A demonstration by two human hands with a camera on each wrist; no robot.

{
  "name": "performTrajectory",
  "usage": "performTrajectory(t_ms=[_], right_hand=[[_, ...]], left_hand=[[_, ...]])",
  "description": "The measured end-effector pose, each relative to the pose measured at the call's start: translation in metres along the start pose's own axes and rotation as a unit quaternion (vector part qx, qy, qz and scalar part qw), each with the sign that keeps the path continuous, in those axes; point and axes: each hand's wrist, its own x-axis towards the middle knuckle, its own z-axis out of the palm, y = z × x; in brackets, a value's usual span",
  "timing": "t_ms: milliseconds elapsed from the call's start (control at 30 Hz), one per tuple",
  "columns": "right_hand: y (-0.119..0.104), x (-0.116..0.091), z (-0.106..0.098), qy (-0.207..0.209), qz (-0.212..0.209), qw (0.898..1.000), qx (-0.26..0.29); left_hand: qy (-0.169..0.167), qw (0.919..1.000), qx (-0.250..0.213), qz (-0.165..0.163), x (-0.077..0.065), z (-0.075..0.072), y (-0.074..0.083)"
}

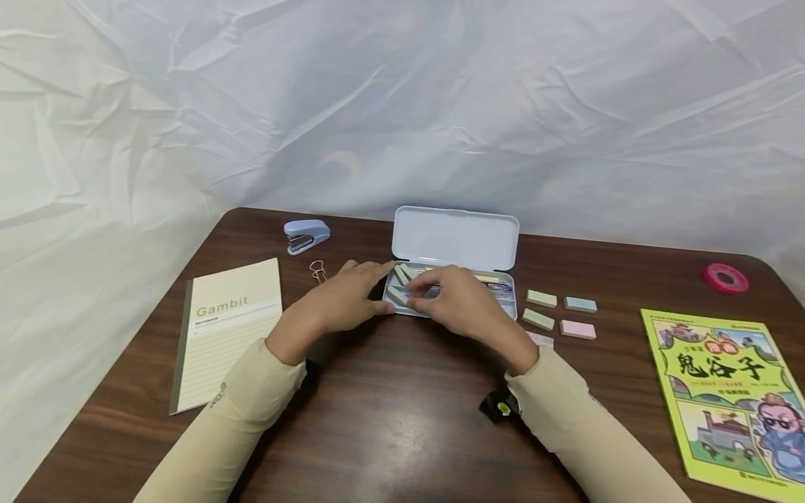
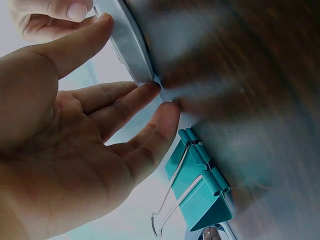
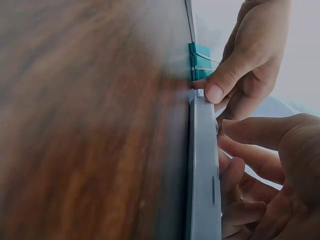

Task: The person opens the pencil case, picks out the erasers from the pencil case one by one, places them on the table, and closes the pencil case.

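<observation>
A pale pencil case (image 1: 455,241) stands with its lid raised at the back middle of the table. My left hand (image 1: 342,297) rests against its left end, thumb and fingertips touching the case wall, fingers fairly straight in the left wrist view. Over the case's left part reaches my right hand (image 1: 462,300); its thumb and index finger pinch the end of a small pale eraser (image 1: 397,296). Two pale green erasers (image 1: 401,273) lie just behind it in the case. Pens (image 1: 493,281) lie toward the right inside, partly hidden by the right hand.
Several pastel erasers (image 1: 578,329) lie right of the case. A teal binder clip (image 2: 200,185) stands beside the left hand. Farther out are a lilac stapler (image 1: 307,234), a notebook (image 1: 233,335), a comic book (image 1: 729,398) and a red tape roll (image 1: 726,278).
</observation>
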Motion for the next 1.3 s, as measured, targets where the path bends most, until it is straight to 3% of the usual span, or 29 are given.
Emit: performTrajectory(t_ms=[233,400,833,1133,1300], right_hand=[[0.024,0.021,0.022,0.002,-0.001,0.999,-0.054],[0.022,0.023,0.026,0.005,0.003,0.997,-0.082],[0.018,0.024,0.033,0.032,-0.006,0.994,-0.104],[0.012,0.015,0.022,0.049,-0.005,0.997,-0.055],[0.001,-0.001,0.004,0.056,-0.006,0.998,-0.022]], left_hand=[[0.007,0.9998,0.020,0.005,0.008,0.009,-0.011],[0.013,0.9997,0.014,0.016,0.009,0.009,-0.011],[0.006,0.9997,0.024,0.001,0.010,0.011,-0.015],[0.002,0.9996,0.028,-0.005,0.012,0.013,-0.018],[0.001,0.9998,0.015,-0.012,0.005,0.006,-0.006]])
